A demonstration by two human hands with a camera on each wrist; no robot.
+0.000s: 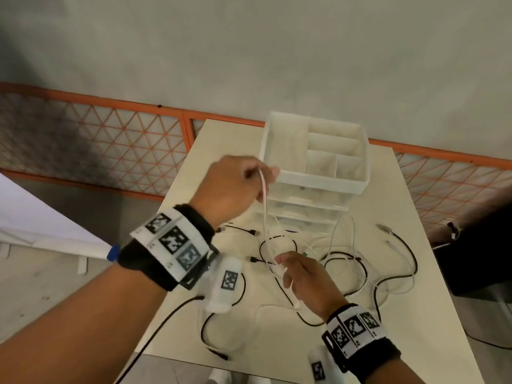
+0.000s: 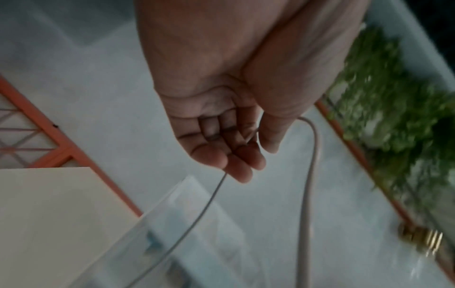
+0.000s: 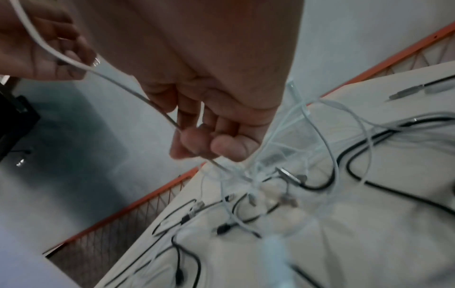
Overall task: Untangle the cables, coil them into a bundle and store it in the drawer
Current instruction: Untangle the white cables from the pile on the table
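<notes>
Head view: white cable (image 1: 264, 200) taut between left hand (image 1: 235, 187) and right hand (image 1: 304, 275)

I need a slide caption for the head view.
Both hands lift a white cable from the tangle.

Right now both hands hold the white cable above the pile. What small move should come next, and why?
Probably slide the right hand further along the white cable while the left hand keeps its raised end. The cable runs down into the tangle of black and white cables on the table, so it is not yet free.
</notes>
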